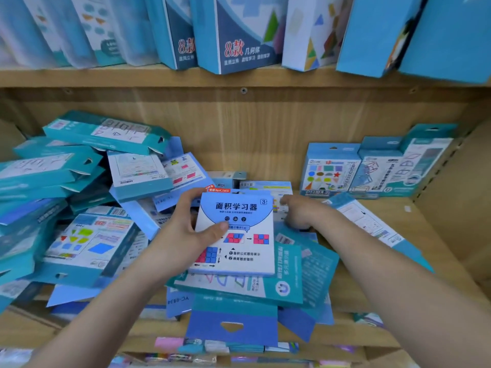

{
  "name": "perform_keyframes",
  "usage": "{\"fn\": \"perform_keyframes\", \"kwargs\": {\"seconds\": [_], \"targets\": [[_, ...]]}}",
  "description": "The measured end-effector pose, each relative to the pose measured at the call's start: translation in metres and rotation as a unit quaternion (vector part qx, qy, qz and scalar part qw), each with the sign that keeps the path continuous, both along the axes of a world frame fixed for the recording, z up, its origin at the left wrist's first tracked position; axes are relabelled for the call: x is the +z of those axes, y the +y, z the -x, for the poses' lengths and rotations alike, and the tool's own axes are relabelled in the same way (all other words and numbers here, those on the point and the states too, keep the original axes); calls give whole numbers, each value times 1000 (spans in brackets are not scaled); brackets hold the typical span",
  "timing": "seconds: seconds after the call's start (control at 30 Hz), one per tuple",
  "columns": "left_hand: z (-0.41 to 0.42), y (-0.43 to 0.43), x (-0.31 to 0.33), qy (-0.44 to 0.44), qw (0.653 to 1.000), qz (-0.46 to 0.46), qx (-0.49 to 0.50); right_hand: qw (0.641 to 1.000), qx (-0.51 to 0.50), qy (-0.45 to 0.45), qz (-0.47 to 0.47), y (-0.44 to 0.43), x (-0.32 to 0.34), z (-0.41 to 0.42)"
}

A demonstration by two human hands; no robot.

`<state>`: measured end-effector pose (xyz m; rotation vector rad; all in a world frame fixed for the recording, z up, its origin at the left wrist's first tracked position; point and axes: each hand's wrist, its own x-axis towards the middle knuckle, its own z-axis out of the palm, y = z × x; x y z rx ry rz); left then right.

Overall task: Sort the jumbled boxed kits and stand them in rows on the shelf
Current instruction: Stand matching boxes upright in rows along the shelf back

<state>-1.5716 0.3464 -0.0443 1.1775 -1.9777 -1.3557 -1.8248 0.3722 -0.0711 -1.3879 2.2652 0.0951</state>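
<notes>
Sorting is under way. The left hand (183,229) grips a white-and-blue area-kit box (235,235) over the middle of the shelf (385,207), thumb on its face. The right hand (297,212) reaches behind it; whether its fingers grasp anything cannot be told. Next, probably: stand the box beside the upright row (329,171) at the right rear.

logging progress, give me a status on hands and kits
Left hand grips blue-and-white kit box, held over the heap. Right hand reaching behind it, grasp unclear. A few standing kits at back right; jumbled pile unsorted.
</notes>
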Motion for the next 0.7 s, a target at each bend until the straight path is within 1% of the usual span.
{"fn": "perform_keyframes", "kwargs": {"seconds": [0.07, 0.17, 0.23, 0.27, 0.37, 0.47, 0.5, 0.57, 0.6, 0.63, 0.67, 0.7], "targets": [[0, -1, -2, 1, 1000, 4, -1, 1000, -1, -18, -24, -4, 5, -1], [0, 0, -2, 7, 1000, 0, -3, 996, -24, -68, -44, -7, 12, 0], [0, -1, -3, 6, 1000, 0, -7, 996, -21, -70, -46, -11, 10, 1], [0, -1, -3, 3, 1000, 4, -10, 996, -26, -81, -38, -14, 5, 2], [0, -1, -3, -2, 1000, 5, -11, 985, -84, -151, -13, -20, -8, 6], [1, -2, -2, -4, 1000, 4, -10, 974, -126, -185, 27, -13, -7, 3], [1, -2, -1, -6, 1000, 2, -11, 963, -151, -218, 51, -9, -5, 2], [0, -1, -1, -12, 1000, 0, -15, 919, -207, -318, 110, -1, 1, 5], [0, -1, -1, -14, 1000, 0, -15, 905, -210, -342, 142, 3, 6, 5], [-1, -1, -1, -16, 1000, 0, -15, 908, -199, -326, 172, 5, 14, 5], [-1, -1, -1, -15, 1000, -2, -14, 920, -181, -282, 203, 6, 22, 5], [-1, 0, -1, -14, 1000, -4, -13, 934, -159, -215, 236, 6, 29, 4]]}}
